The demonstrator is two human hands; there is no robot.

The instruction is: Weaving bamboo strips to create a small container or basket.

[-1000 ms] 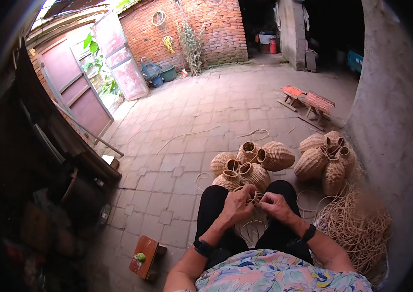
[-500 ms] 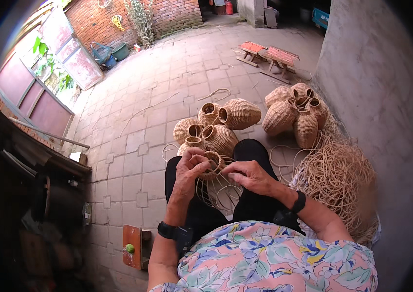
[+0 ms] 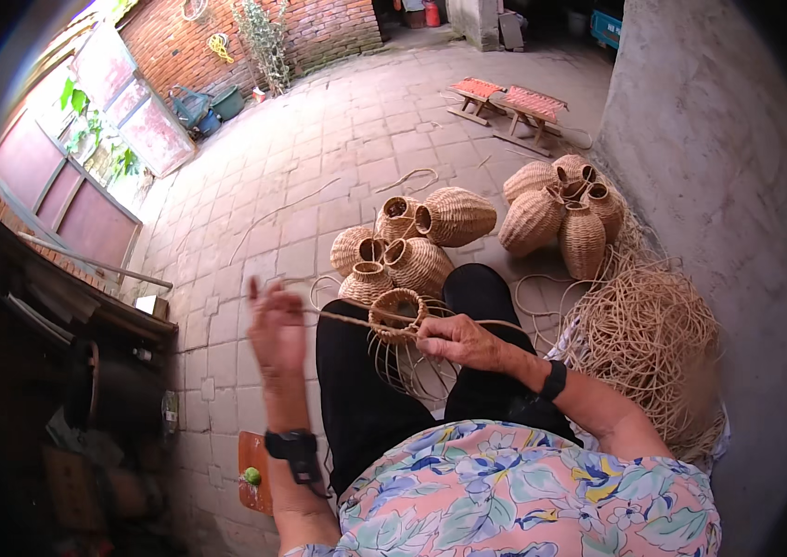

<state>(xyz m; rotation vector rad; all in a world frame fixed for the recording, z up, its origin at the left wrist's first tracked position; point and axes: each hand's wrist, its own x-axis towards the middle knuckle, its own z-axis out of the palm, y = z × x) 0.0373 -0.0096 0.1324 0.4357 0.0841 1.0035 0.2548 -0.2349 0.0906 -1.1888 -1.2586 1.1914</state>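
A small woven basket (image 3: 382, 327) with a round opening sits between my knees, its long loose strands (image 3: 403, 367) fanning out below. My right hand (image 3: 460, 342) is closed at the basket's right side, pinching a tan cord (image 3: 356, 321). The cord stretches nearly straight across the front of the basket to my left hand (image 3: 278, 339), which is raised to the left of my knee and blurred. Its index finger points up while the other fingers seem curled around the cord. Just beyond lie several finished-looking vase-shaped baskets (image 3: 457, 217), grouped with their mouths together.
A second cluster of baskets (image 3: 583, 243) stands at the right, by the grey wall (image 3: 709, 167). Next to my right arm is a big tangled heap of cord (image 3: 644, 343). A wooden stool (image 3: 252, 455) with a green ball-like thing stands left; two woven-top stools (image 3: 533, 104) stand farther off.
My left hand has swung left and away from the basket, drawing the cord out. My right hand has shifted slightly left and down, staying beside the basket, whose opening now shows more fully.
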